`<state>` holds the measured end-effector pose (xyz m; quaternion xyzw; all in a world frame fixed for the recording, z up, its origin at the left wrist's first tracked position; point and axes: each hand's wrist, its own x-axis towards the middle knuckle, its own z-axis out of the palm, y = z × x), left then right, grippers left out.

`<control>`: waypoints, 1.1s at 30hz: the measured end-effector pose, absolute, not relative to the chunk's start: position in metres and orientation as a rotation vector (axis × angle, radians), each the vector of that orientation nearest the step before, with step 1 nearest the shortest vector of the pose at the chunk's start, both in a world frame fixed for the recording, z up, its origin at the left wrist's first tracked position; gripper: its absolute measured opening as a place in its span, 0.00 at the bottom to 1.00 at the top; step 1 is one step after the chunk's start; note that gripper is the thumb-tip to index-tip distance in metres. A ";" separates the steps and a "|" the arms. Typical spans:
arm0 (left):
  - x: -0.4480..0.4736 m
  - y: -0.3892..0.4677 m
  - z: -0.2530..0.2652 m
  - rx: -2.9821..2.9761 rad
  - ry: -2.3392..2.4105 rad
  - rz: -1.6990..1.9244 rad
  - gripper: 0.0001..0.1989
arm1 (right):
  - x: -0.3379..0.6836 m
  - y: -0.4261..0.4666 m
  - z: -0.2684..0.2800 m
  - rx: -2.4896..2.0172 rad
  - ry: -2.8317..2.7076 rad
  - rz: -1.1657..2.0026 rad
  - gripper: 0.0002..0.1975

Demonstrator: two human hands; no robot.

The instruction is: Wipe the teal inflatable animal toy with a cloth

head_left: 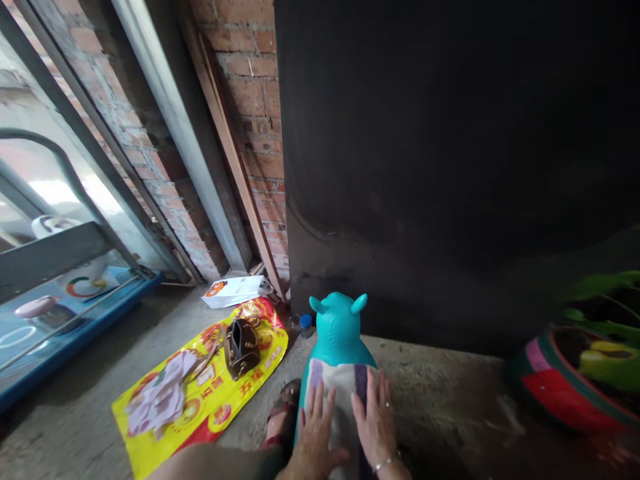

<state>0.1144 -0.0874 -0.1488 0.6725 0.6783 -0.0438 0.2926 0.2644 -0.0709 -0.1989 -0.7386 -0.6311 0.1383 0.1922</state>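
A teal inflatable animal toy (339,332) with two small ears stands on the concrete floor right in front of me. A striped cloth (342,390) lies over its back. My left hand (315,430) rests flat on the cloth's left part, fingers spread. My right hand (375,420), with a ring and a bracelet, lies flat on the cloth's right part. Neither hand grips anything. My left foot in a sandal (281,417) shows beside the toy.
A yellow and red plastic bag (200,393) lies flat on the floor at left, with a small brown purse (242,347) and a folded cloth (160,397) on it. A white box (233,291) sits by the brick wall. A potted plant (575,373) stands at right.
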 end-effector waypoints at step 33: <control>0.141 -0.135 -0.217 1.892 2.012 -0.029 0.30 | 0.251 -0.148 -0.272 -2.377 -1.804 0.159 0.34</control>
